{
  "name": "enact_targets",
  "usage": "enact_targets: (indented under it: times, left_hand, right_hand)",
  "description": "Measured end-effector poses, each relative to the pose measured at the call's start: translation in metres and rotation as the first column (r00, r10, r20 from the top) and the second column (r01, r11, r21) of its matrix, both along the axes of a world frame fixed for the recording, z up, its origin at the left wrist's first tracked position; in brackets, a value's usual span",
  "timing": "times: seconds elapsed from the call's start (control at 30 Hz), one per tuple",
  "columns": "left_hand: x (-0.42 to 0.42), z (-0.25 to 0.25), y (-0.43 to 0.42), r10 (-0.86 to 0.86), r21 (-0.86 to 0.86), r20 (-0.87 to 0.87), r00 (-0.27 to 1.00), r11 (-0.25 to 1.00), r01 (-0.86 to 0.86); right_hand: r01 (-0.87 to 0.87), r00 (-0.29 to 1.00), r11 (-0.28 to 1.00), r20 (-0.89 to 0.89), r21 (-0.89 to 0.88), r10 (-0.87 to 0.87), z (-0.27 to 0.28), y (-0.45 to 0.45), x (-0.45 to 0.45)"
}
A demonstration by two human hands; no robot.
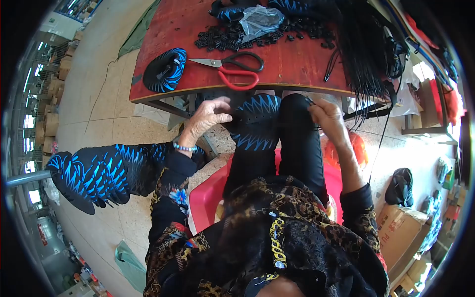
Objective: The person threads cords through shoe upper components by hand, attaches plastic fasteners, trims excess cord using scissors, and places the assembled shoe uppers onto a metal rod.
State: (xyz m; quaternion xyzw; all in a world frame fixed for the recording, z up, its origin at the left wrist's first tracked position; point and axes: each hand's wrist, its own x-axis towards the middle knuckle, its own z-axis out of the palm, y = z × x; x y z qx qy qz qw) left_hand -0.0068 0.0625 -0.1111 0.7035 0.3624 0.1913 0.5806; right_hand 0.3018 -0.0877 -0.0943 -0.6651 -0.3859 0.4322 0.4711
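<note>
A black shoe upper (257,121) with blue zigzag patterning lies across my lap, just below the table edge. My left hand (210,118) is at its left side, thumb and fingers apart, with nothing visible in it. Above my right knee, my right hand (325,115) is closed in a pinch on a small dark item, too small to make out. On the table, scissors (230,67) with one black and one red handle lie beside another black-and-blue upper (167,70).
The red table (173,29) carries a heap of small black plastic pieces (217,38), a clear plastic bag (261,22) and a hanging bundle of black laces (363,54). At left, a row of uppers (106,171) hangs on a metal bar (27,178). A cardboard box (401,232) stands right.
</note>
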Motion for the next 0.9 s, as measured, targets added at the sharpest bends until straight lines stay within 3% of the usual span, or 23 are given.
enact_targets:
  times: [0.07,0.1,0.17,0.23,0.27,0.4,0.6,0.77,0.9]
  left_hand:
    - [0.008,0.021,-0.014,0.046,0.306,0.066,0.997,0.950,-0.064]
    - [0.016,0.040,-0.026,0.044,0.404,0.113,0.993,0.911,-0.087]
    - [0.035,0.049,-0.047,0.037,0.487,0.164,0.986,0.866,-0.114]
    - [0.045,0.039,-0.058,-0.176,0.824,-0.043,0.983,0.551,0.135]
    - [0.044,0.035,-0.060,-0.176,0.824,-0.045,0.983,0.551,0.136]
    - [0.044,0.012,-0.067,-0.004,0.938,-0.187,0.982,0.297,0.180]
    - [0.030,0.014,-0.065,0.027,0.937,-0.270,0.963,0.236,0.256]
    - [0.034,0.018,-0.065,0.048,0.870,-0.374,0.926,0.364,0.332]
    - [0.033,0.020,-0.074,0.066,0.785,-0.479,0.876,0.480,0.392]
  right_hand:
    - [-0.075,0.978,0.990,0.202,0.121,0.050,0.005,0.008,-0.020]
    - [-0.075,0.979,0.990,0.199,0.119,0.050,0.007,0.011,-0.028]
    - [-0.166,0.927,0.967,0.366,0.194,0.085,0.010,0.013,-0.042]
    - [-0.271,0.845,0.928,0.525,0.255,0.102,0.012,0.016,-0.053]
    - [-0.271,0.846,0.928,0.524,0.256,0.103,0.012,0.018,-0.059]
    - [-0.230,0.841,0.943,0.536,0.239,0.070,0.011,0.018,-0.071]
    - [-0.252,0.823,0.939,0.562,0.235,0.080,0.014,0.021,-0.077]
    - [-0.269,0.764,0.950,0.635,0.157,0.111,0.013,0.023,-0.078]
    - [-0.322,0.575,0.939,0.813,0.122,0.092,0.016,0.026,-0.083]
